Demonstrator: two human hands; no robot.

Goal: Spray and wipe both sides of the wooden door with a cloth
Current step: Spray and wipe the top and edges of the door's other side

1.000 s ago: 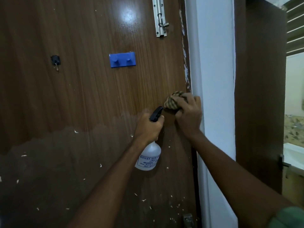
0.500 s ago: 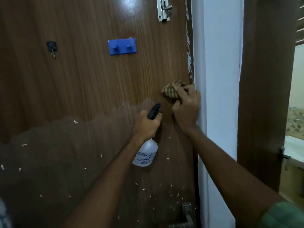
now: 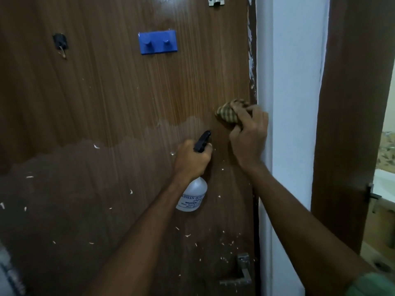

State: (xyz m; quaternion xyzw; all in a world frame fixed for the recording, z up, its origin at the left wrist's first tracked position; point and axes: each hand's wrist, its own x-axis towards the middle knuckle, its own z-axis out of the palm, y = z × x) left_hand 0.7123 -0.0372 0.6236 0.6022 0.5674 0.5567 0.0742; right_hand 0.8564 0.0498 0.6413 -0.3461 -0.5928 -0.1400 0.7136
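Right hand (image 3: 249, 137): fingers curled round a bunched checked cloth (image 3: 227, 113), pressing it on the wooden door (image 3: 106, 103) near its right edge
Left hand (image 3: 192, 160): fingers wrapped round the spray bottle (image 3: 193, 195) neck — black nozzle facing the door
Door: lower part darker, flecked white — blue hook rack (image 3: 157, 42) above

The metal latch (image 3: 216, 1) is cut off by the top edge. The spray bottle (image 3: 193, 196) label is partly hidden and its print blurred. The cloth (image 3: 227, 113) is partly covered by the right hand (image 3: 249, 137).
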